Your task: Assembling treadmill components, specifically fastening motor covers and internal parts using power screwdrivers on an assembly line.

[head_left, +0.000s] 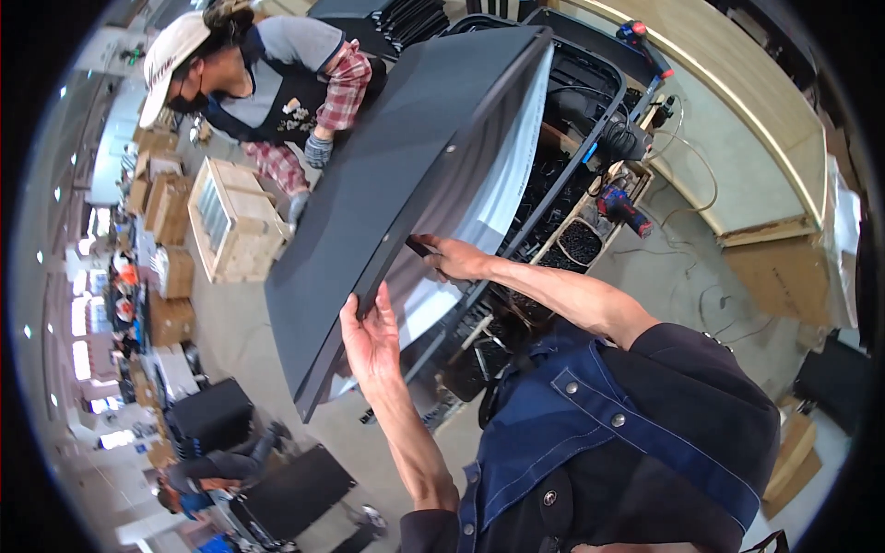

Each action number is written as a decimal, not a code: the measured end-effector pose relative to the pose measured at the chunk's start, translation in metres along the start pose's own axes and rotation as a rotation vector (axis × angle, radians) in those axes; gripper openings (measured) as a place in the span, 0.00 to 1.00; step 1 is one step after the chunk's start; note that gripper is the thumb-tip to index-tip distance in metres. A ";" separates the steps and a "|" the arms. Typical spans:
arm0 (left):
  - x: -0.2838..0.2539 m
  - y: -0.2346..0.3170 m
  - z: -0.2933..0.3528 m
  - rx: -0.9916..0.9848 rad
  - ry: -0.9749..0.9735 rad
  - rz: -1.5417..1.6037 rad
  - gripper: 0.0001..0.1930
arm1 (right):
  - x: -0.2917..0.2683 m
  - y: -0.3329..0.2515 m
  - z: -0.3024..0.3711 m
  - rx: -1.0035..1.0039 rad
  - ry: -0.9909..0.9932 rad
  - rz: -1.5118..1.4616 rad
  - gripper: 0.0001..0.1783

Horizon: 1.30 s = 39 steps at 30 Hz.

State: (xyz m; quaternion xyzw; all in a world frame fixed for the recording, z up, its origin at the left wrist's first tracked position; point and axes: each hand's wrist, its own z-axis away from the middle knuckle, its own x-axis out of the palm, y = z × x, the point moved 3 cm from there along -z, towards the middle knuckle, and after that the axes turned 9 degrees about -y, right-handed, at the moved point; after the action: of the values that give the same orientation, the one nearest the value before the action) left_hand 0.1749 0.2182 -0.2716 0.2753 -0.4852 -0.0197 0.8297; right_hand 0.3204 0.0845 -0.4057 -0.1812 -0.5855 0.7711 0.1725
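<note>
A large dark grey panel (pixel 378 157) with a turned-down rim lies tilted in front of me. My left hand (pixel 371 343) grips its near rim toward the left end, thumb up along the edge. Just inside that rim, my right hand (pixel 456 259) pinches a small black piece (pixel 421 246) whose kind I cannot make out; the fingertips are partly hidden. Below the raised edge shows a pale glossy sheet (pixel 493 207). Across the panel a co-worker (pixel 267 83) stands with a gloved hand (pixel 318 150) at the far edge.
Right of the panel is a workbench with a black frame (pixel 599 83), a bin of small black parts (pixel 581 241) and a cordless drill (pixel 624 210). Another power tool (pixel 650 48) lies farther back. A wooden crate (pixel 238 221) stands beyond the panel. Another person (pixel 207 479) works at lower left.
</note>
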 end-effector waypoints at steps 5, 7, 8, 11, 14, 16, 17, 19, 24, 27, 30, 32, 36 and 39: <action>-0.034 -0.031 0.010 0.001 0.124 -0.029 0.14 | 0.014 0.004 -0.005 0.099 -0.060 -0.018 0.22; -0.036 -0.043 0.011 -0.037 0.127 0.016 0.13 | 0.015 0.028 -0.013 0.086 -0.048 -0.028 0.17; -0.037 -0.048 0.011 -0.042 0.125 0.027 0.13 | 0.014 0.038 -0.016 0.079 -0.050 -0.034 0.16; -0.052 -0.053 0.010 -0.056 0.160 0.009 0.16 | 0.019 0.042 -0.019 0.079 -0.081 -0.062 0.14; -0.058 -0.058 0.006 -0.003 0.197 -0.046 0.17 | 0.018 0.034 -0.019 0.049 -0.058 -0.065 0.13; -0.061 -0.060 0.002 0.006 0.207 -0.041 0.17 | 0.014 0.015 -0.009 0.021 -0.028 -0.029 0.12; -0.062 -0.063 0.000 0.011 0.215 -0.044 0.17 | 0.010 0.014 -0.010 0.023 -0.030 -0.023 0.12; -0.063 -0.069 -0.002 0.015 0.207 -0.028 0.16 | 0.000 0.015 -0.010 0.014 -0.095 -0.004 0.12; -0.084 -0.083 -0.003 0.120 0.346 -0.090 0.18 | -0.080 0.001 0.042 0.158 -0.235 -0.190 0.24; -0.087 -0.086 0.002 0.136 0.406 -0.099 0.18 | -0.171 -0.012 0.088 -0.082 0.185 -0.844 0.24; -0.079 -0.090 0.005 0.098 0.452 -0.153 0.21 | -0.287 0.036 0.090 -0.063 0.509 -0.790 0.15; -0.088 -0.093 0.008 0.116 0.435 -0.136 0.24 | -0.295 0.019 0.082 0.073 0.600 -0.511 0.23; -0.113 -0.075 0.042 0.366 0.570 -0.178 0.21 | -0.301 0.033 0.089 0.175 0.541 -0.430 0.24; -0.150 -0.052 0.068 0.455 0.663 -0.251 0.17 | -0.286 0.014 0.112 0.149 0.548 -0.532 0.29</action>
State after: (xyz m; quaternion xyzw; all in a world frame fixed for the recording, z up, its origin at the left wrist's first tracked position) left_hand 0.0526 0.1896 -0.3894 0.4998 -0.1467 0.0766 0.8502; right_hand 0.5162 -0.1503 -0.3690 -0.2093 -0.4865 0.6629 0.5292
